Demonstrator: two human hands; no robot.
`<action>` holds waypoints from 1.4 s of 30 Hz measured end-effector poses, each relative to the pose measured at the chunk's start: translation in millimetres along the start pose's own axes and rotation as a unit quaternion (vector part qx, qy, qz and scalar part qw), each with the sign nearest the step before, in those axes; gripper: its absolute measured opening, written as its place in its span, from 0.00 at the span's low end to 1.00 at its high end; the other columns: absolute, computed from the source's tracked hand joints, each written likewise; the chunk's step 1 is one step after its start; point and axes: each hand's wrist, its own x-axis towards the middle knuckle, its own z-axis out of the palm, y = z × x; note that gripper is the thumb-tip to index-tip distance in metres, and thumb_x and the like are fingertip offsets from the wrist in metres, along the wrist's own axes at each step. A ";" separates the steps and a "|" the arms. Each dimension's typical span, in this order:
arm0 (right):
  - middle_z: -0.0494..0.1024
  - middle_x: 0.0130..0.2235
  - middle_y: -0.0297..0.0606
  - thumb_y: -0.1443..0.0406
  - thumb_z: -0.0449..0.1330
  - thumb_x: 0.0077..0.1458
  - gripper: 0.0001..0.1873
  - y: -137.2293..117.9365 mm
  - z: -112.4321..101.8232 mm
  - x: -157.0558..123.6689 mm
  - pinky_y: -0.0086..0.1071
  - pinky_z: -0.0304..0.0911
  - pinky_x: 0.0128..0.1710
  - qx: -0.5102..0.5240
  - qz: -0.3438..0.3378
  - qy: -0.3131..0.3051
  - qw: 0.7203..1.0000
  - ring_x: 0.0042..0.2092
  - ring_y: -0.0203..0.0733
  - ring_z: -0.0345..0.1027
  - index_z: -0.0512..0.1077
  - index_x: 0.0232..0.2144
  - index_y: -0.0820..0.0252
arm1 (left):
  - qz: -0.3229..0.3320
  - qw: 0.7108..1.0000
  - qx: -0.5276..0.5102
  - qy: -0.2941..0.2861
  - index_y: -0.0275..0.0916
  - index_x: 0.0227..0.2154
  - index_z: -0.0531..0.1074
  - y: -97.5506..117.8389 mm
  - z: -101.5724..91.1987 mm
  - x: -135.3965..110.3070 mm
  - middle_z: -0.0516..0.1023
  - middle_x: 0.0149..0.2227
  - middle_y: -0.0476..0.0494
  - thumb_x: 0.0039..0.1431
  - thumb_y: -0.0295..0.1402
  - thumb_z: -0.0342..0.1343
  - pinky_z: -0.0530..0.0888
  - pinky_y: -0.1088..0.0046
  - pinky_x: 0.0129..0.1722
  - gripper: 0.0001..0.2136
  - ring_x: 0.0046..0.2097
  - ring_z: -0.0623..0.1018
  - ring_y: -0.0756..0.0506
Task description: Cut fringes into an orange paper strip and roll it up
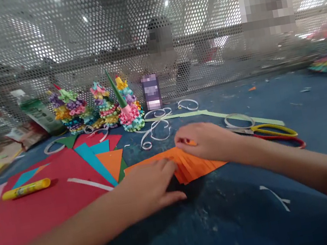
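Observation:
A sheet of orange paper, cut into a fringe of strips along its near edge, lies on the blue table in front of me. My left hand rests on its left part, fingers flat and the thumb held apart. Over the right part, my right hand has its fingers curled in a pinch on the fringed paper; a bit of orange shows between them. Scissors with yellow and red handles lie beside my right forearm.
Red paper sheets at left carry a yellow glue stick. Behind stand several colourful paper cones, a green bottle and a phone before a perforated metal screen. White paper curls and a roll of tape lie around.

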 end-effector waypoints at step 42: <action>0.69 0.28 0.30 0.71 0.56 0.53 0.03 -22.4 65.2 -23.8 0.27 0.57 0.28 0.312 0.038 0.031 0.949 0.28 0.32 0.61 0.67 0.28 0.59 | -0.141 0.969 -0.187 0.074 0.41 0.33 0.63 0.4 42.7 2.0 0.74 0.30 0.50 0.67 0.39 0.37 0.65 0.72 0.28 0.13 0.31 0.74 0.47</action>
